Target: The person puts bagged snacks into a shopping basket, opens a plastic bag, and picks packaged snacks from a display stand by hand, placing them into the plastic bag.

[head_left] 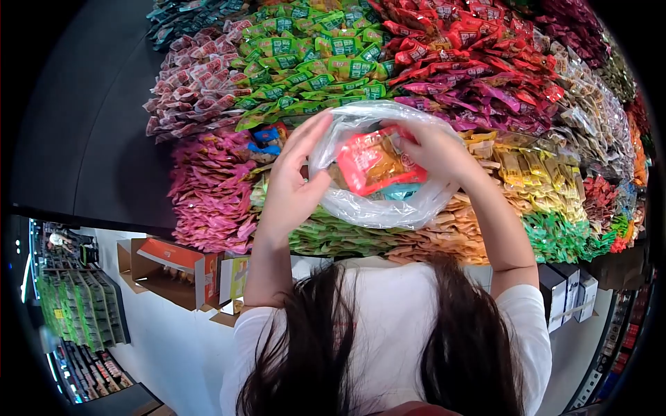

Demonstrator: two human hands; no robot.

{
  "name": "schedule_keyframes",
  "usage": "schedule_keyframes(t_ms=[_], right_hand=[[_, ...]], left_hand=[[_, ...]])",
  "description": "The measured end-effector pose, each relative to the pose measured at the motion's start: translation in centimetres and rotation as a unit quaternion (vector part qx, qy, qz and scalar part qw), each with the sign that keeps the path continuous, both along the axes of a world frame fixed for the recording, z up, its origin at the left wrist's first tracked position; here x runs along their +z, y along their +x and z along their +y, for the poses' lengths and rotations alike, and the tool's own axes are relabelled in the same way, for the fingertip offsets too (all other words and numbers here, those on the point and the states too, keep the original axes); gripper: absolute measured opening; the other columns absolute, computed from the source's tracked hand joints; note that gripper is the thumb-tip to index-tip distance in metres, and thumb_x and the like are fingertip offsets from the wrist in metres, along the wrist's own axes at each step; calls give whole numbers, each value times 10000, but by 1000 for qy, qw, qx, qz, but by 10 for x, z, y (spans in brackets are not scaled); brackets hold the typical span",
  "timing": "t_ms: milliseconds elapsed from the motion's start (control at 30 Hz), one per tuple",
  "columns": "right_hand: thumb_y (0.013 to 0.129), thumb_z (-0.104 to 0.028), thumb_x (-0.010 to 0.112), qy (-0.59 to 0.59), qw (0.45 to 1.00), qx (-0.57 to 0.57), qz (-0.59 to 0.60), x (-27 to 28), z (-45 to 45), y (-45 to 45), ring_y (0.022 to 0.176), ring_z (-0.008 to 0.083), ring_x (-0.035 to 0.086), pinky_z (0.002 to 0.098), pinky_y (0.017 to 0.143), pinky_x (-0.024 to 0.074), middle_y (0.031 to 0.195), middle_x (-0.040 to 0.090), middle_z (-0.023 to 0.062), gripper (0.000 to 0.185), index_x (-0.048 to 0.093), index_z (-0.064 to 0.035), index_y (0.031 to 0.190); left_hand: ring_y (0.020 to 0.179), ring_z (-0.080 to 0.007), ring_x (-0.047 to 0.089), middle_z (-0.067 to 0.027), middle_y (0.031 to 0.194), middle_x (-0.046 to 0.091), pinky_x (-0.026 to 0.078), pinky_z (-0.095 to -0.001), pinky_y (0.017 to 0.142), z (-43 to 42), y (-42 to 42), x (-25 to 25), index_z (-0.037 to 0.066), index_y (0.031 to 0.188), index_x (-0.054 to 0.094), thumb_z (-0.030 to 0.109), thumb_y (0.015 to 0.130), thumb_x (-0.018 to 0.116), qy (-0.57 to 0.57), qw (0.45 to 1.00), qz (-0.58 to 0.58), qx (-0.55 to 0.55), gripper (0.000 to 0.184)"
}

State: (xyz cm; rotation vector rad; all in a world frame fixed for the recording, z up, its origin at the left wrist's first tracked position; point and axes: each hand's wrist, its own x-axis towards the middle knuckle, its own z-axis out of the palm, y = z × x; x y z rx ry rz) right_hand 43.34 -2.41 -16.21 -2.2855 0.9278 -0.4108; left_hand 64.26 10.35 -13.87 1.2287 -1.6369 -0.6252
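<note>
A clear plastic bag (378, 215) hangs with its mouth wide, above the heaped snack packets. My left hand (295, 184) grips the bag's left rim, thumb and fingers spread along it. My right hand (436, 151) reaches over the right side of the mouth, its fingers on a red snack packet (378, 161) with brown contents. That packet lies tilted within the bag's opening. Below it, a light blue packet (401, 192) shows inside the bag. The fingertips of my right hand are partly hidden by the packet and the plastic.
Ahead spread dense rows of green packets (298, 62), red packets (472, 48), pink packets (211, 191) and yellow packets (538, 173). A black panel (90, 125) borders them on the left. Cardboard boxes (170, 270) stand on the floor at left, white boxes (565, 295) at right.
</note>
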Motion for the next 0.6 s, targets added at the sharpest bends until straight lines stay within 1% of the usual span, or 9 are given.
schedule_keyframes(t_ms=[67,100,133,200,233,400,467,533,600], right_hand=[[869,-178,559,-38,999,16,6,2,16,4,941,294,610,359,822,465,1063,617,175,345,550,-95,1203],[853,-211,589,-111,993,41,3,3,22,5,1098,331,529,408,896,436,1231,528,176,419,513,-136,1258],[853,-211,589,-110,993,43,3,4,30,5,1098,331,529,408,896,436,1231,528,176,419,513,-136,1258],[814,-241,634,-210,973,96,21,5,43,5,1228,400,392,474,976,376,1369,395,164,516,476,-167,1300],[778,-252,659,-162,978,132,29,3,46,4,1304,436,258,544,1034,292,1427,316,139,561,476,-198,1306],[755,-294,669,-326,922,178,110,-24,51,21,1314,421,254,603,1028,253,1415,318,146,557,502,-229,1282],[763,-314,660,-269,938,150,160,-14,39,30,1288,414,294,601,1015,268,1411,317,143,578,475,-226,1304],[748,-365,669,-153,975,91,134,-20,26,32,1272,404,313,587,1015,276,1406,316,146,645,437,-213,1331],[728,-401,685,-203,957,121,168,-14,33,31,1289,409,288,563,1014,294,1430,281,153,698,422,-194,1340]], left_hand=[[1240,-189,420,-110,1349,425,407,-268,926,2,2,-2,60,1326,459,-114,688,435,-1,999,-2,54,662],[1240,-189,420,-110,1349,425,407,-268,926,4,1,-2,60,1326,459,-114,688,435,-1,998,-2,57,662],[1218,-169,432,-101,1342,422,432,-242,866,8,-3,-1,69,1320,468,-113,696,438,18,998,23,48,651],[1196,-149,445,-91,1334,419,457,-217,806,10,-3,-2,78,1313,478,-111,703,441,38,997,49,39,640],[1191,-141,445,-86,1340,408,458,-204,791,9,-2,-5,82,1306,485,-108,721,450,37,996,69,32,616],[1178,-142,452,-85,1339,405,462,-206,791,7,-10,-9,94,1270,518,-86,806,474,63,991,116,1,500],[1174,-148,455,-87,1328,420,459,-216,808,6,-12,-9,78,1250,533,-83,808,482,56,995,85,15,474],[1170,-155,458,-95,1313,436,441,-226,841,5,-10,-10,62,1231,550,-68,811,501,43,996,79,29,442],[1181,-158,449,-100,1300,451,416,-237,882,4,-1,-21,49,1221,558,-48,815,517,21,997,71,26,420]])
